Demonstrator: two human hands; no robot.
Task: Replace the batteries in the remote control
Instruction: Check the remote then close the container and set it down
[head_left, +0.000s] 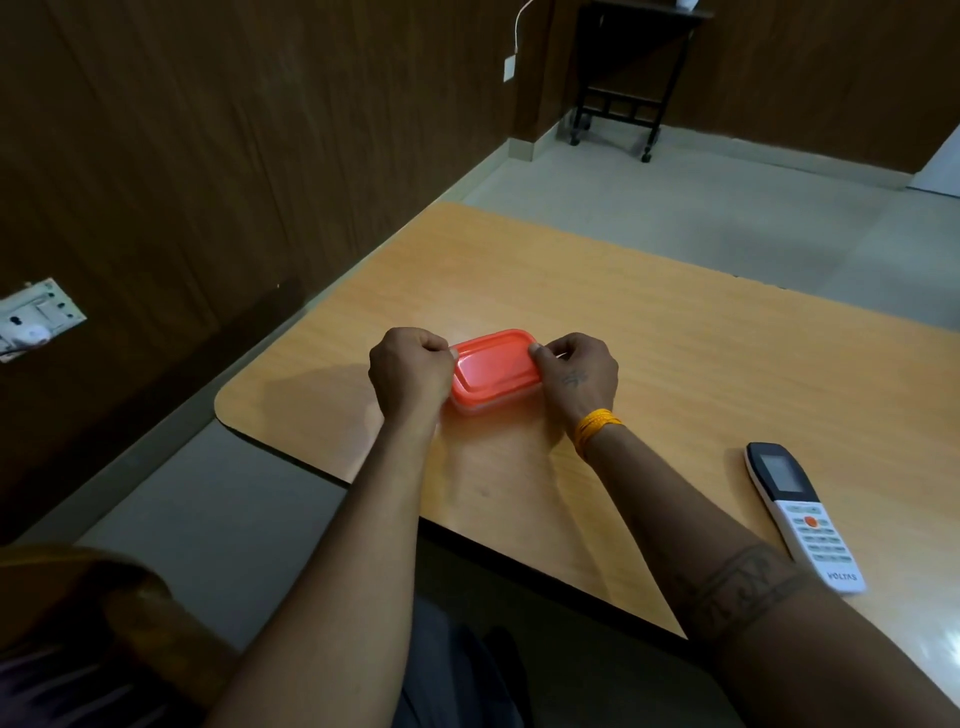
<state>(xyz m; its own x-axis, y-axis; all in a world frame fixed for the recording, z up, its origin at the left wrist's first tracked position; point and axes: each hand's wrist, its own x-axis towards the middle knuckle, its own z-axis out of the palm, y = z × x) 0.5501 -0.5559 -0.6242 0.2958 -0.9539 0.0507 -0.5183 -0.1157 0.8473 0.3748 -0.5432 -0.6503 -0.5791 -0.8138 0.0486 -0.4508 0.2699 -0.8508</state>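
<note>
A small box with an orange lid (493, 370) rests on the wooden table (649, 332), a little left of the middle. My left hand (410, 371) grips its left end, thumb on the lid's rim. My right hand (579, 376) grips the right end the same way. The lid sits on the box; what is inside is hidden. A white remote control (802, 517) with a dark screen end lies face up near the table's front edge, to the right of my right forearm. No batteries are visible.
The table's rounded left corner (228, 400) is close to a dark wood-panelled wall. A wall socket plate (39, 317) is at the left. A black wheeled stand (623, 93) is on the tiled floor far behind the table.
</note>
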